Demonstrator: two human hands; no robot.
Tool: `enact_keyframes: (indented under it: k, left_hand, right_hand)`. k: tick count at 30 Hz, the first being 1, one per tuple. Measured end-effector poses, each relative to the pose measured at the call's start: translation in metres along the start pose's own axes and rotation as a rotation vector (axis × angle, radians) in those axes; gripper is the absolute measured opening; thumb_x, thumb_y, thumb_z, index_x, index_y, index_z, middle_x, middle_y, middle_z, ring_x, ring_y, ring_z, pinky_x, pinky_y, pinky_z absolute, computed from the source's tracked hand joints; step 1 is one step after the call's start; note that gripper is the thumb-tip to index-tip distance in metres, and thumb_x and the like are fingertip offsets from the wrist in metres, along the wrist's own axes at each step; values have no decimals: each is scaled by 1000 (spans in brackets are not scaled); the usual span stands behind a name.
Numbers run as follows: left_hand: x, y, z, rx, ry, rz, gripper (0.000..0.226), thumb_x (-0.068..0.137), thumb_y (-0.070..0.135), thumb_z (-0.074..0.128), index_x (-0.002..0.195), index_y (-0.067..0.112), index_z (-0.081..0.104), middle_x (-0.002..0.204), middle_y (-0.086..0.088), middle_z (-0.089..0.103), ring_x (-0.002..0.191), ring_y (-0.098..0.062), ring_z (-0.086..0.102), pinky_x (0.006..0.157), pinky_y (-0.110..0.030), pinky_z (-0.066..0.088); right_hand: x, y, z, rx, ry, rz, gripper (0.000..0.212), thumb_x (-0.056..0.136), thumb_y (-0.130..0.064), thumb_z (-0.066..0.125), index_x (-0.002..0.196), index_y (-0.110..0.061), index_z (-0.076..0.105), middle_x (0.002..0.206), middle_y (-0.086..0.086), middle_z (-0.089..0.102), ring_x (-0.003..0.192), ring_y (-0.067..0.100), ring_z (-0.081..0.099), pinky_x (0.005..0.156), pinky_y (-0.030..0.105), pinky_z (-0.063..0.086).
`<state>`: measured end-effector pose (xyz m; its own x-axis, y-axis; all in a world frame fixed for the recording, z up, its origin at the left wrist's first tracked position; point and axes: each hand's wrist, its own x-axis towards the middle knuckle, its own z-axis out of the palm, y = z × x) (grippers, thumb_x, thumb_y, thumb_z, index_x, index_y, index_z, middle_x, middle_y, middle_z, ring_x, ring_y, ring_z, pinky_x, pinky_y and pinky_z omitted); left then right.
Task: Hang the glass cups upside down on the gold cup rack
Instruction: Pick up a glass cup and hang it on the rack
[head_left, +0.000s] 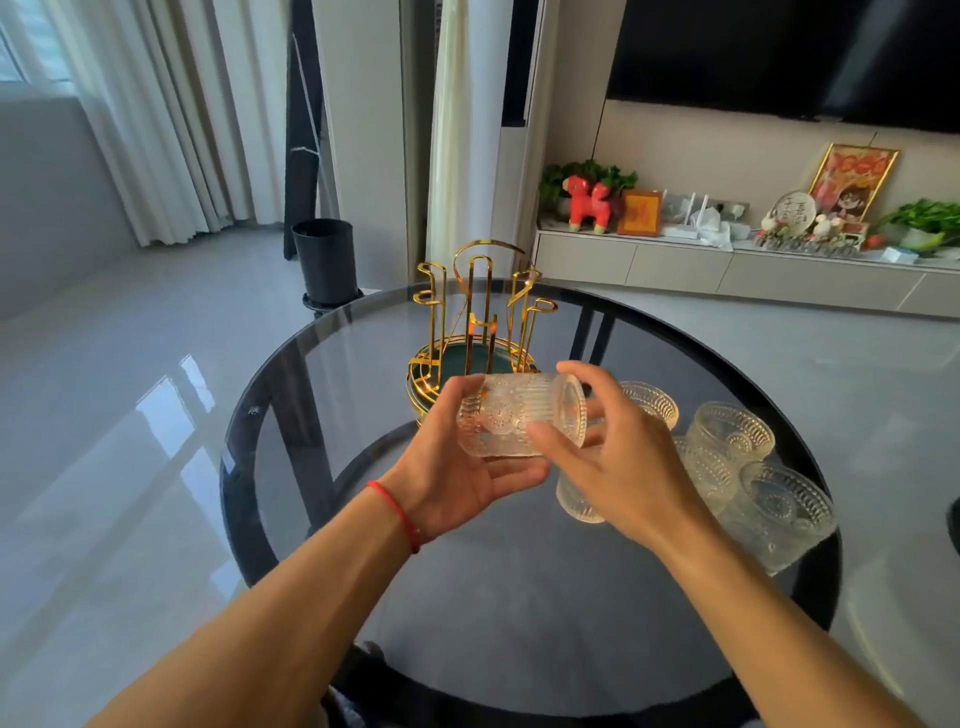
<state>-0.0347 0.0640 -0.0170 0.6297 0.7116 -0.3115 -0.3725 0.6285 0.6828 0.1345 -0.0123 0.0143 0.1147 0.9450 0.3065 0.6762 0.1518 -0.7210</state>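
Head view, round glass table (322, 415), grey floor (104, 364); both hands' fingers (576, 371) gripping glass cup (514, 421)

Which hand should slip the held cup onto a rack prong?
Probably left. The left hand cradles the glass cup, held sideways, directly in front of the gold cup rack. The right hand only steadies its rim, nearer the remaining cups.

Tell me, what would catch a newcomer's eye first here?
Probably the ribbed glass cup held on its side between both hands, left hand and right hand, over the middle of the round glass table. Just behind it stands the gold rack, with no cups on it. More cups cluster on the table at the right.
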Motion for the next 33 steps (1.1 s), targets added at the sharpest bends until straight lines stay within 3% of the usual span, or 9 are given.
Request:
enact_keyframes:
  k: [4, 6, 8, 12, 15, 18, 24, 28, 33]
  left_hand:
    - [22, 4, -22, 624, 408, 284, 71, 92, 74, 27, 101, 18, 70, 100, -13, 68, 92, -30, 65, 68, -40, 56]
    - [32, -1, -40, 1078, 578, 571, 57, 94, 64, 34, 92, 20, 70, 95, -7, 59, 97, -27, 55, 73, -37, 48]
    - [43, -7, -58, 1486, 643, 676, 38, 90, 56, 52, 113, 31, 69, 125, -10, 48, 121, -28, 42, 90, -42, 47]
    - [62, -20, -81, 1826, 551, 645, 59, 85, 63, 50, 142, 51, 40, 161, -12, 12, 147, -34, 11, 112, -56, 29]
    - [74, -25, -95, 1914, 545, 642, 64, 88, 69, 37, 148, 57, 20, 166, -12, -2, 151, -35, -3, 118, -60, 16]
    - [76, -32, -97, 1971, 545, 660, 65, 89, 72, 29, 149, 58, 9, 166, -11, -2, 151, -34, -6, 118, -63, 11]
    - [78, -32, -99, 1984, 578, 676, 64, 91, 67, 34, 150, 56, 10, 164, -18, 12, 151, -37, -2, 116, -59, 6]
    - [79, -33, -99, 1968, 583, 685, 65, 91, 66, 35, 150, 56, 9, 164, -20, 13, 151, -37, -2, 116, -60, 8]
    - [79, -34, -98, 1962, 590, 680, 65, 91, 64, 38, 149, 56, 10, 163, -21, 14, 151, -38, -1, 115, -60, 7]
  right_hand:
    - [32, 5, -16, -48, 82, -29, 50, 80, -63, 70, 125, -46, 54, 96, -18, 68, 81, 12, 72, 66, 32, 59]
    - [48, 11, -30, -22, 175, -6, 47, 76, -67, 67, 117, -48, 55, 92, -19, 67, 83, 12, 71, 67, 33, 56]
    - [69, 16, -43, 55, 308, 62, 46, 75, -69, 65, 114, -48, 54, 90, -15, 67, 82, 17, 71, 65, 32, 51]
    - [127, 16, -57, 210, 480, 177, 36, 74, -69, 67, 104, -54, 55, 92, -3, 70, 90, 27, 69, 74, 43, 58]
    - [186, 2, -57, 181, 441, 165, 43, 73, -66, 66, 111, -49, 56, 111, 1, 70, 102, 29, 69, 85, 44, 59]
    - [235, -16, -47, 107, 372, 107, 41, 75, -58, 66, 112, -40, 60, 109, -3, 69, 99, 28, 71, 80, 41, 60]
    - [303, -37, -9, -234, 34, 12, 65, 79, -55, 73, 138, -30, 59, 140, 2, 59, 116, 27, 60, 91, 47, 57]
    - [325, -36, 9, -316, -203, 20, 67, 82, -48, 75, 145, -32, 53, 141, 7, 54, 101, 24, 63, 68, 32, 56]
    - [338, -27, 16, -389, -442, 32, 79, 84, -36, 81, 152, -19, 44, 148, 13, 50, 100, 24, 67, 69, 31, 60]
